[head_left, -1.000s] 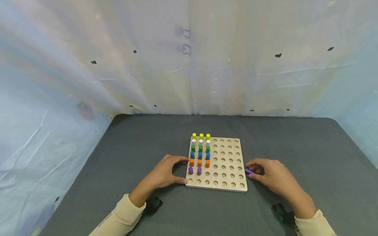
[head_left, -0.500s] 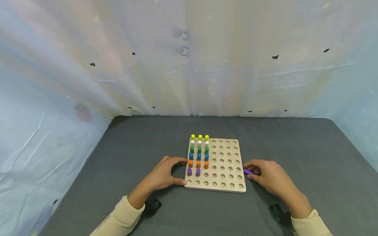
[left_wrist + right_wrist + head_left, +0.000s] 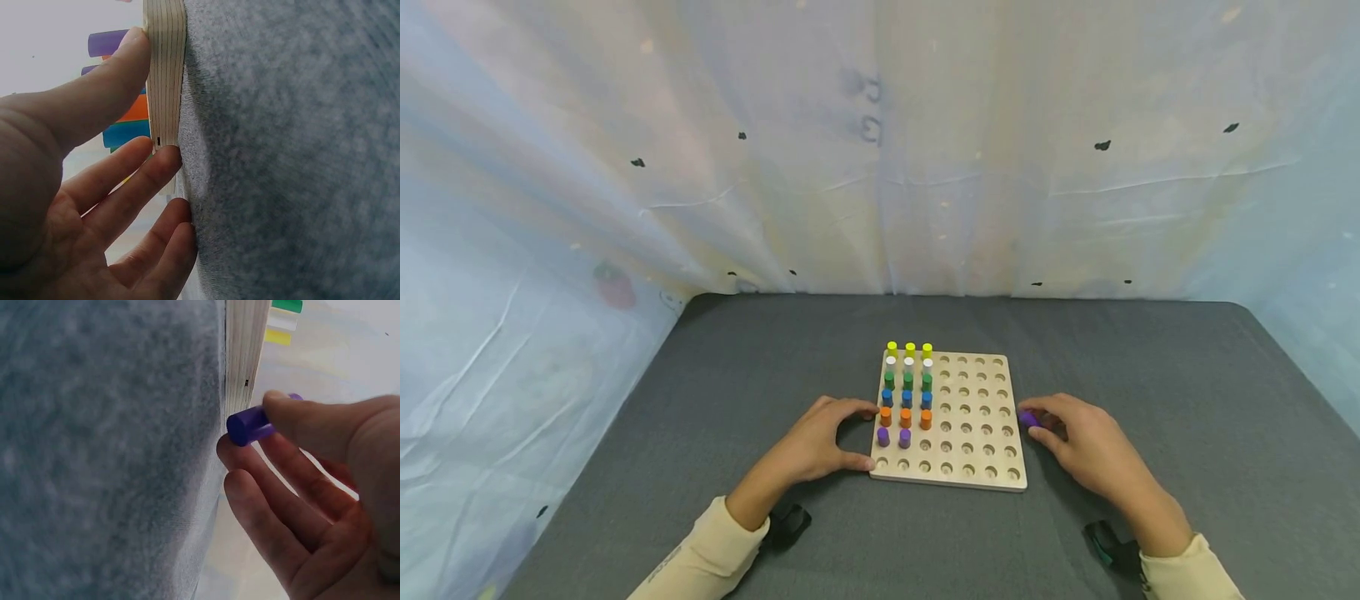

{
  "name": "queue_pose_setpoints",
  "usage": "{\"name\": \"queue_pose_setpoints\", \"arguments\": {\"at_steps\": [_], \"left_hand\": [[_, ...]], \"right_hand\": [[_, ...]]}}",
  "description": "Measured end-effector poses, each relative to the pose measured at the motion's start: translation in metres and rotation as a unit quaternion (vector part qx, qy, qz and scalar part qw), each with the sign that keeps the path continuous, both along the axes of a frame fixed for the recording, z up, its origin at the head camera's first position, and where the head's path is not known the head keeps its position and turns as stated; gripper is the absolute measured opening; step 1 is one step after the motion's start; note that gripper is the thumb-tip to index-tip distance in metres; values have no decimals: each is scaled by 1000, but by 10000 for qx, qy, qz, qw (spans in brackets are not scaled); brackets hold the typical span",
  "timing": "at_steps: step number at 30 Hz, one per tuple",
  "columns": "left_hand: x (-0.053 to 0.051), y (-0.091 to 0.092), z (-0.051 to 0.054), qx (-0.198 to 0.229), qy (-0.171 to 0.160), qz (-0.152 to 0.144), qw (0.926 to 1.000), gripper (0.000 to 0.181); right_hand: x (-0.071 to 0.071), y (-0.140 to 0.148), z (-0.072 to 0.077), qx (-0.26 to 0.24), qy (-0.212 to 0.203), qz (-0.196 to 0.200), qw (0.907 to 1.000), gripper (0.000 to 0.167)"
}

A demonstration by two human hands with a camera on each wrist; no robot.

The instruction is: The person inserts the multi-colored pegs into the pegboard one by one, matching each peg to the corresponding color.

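A wooden pegboard (image 3: 970, 482) lies on the table with rows of yellow, white, green, blue, orange and purple pegs standing in its left columns. At its left edge, my left hand (image 3: 816, 439) touches the wood with thumb and fingertips. The left wrist view has the thumb (image 3: 106, 94) near a purple peg (image 3: 106, 42) and the other fingers loosely extended along the board's side. Just off the right edge, my right hand (image 3: 1093, 442) pinches a loose purple peg (image 3: 250, 424) between thumb and fingers. Its lower end shows in the right wrist view; the thumb covers its middle.
Dark grey cloth covers the table (image 3: 775, 350). Behind it hangs a pale printed curtain (image 3: 955, 167), which also closes in the sides. Round holes (image 3: 967, 428) without pegs fill the right part of the board and its front row.
In my right fingers the purple peg has turned from lying nearly flat to steeper, and the fingertips have risen slightly. My left hand and the board stay put.
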State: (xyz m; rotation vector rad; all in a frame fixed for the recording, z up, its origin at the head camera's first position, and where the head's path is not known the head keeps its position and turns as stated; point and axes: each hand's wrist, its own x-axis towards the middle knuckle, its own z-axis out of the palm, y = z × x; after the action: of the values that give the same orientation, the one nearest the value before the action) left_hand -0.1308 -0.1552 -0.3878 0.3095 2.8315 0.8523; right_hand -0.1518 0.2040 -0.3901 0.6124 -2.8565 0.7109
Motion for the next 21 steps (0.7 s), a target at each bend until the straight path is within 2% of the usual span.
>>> {"name": "queue_pose_setpoints", "arguments": {"at_steps": [7,21], "left_hand": [[0,-1,0,1,41,-60,10000,69],[-1,0,-1,-8,-19,41,10000,69]], "right_hand": [[-1,-1,1,-93,-117,-158,9998,24],[2,-3,3,-181,103,-211,9996,21]]}}
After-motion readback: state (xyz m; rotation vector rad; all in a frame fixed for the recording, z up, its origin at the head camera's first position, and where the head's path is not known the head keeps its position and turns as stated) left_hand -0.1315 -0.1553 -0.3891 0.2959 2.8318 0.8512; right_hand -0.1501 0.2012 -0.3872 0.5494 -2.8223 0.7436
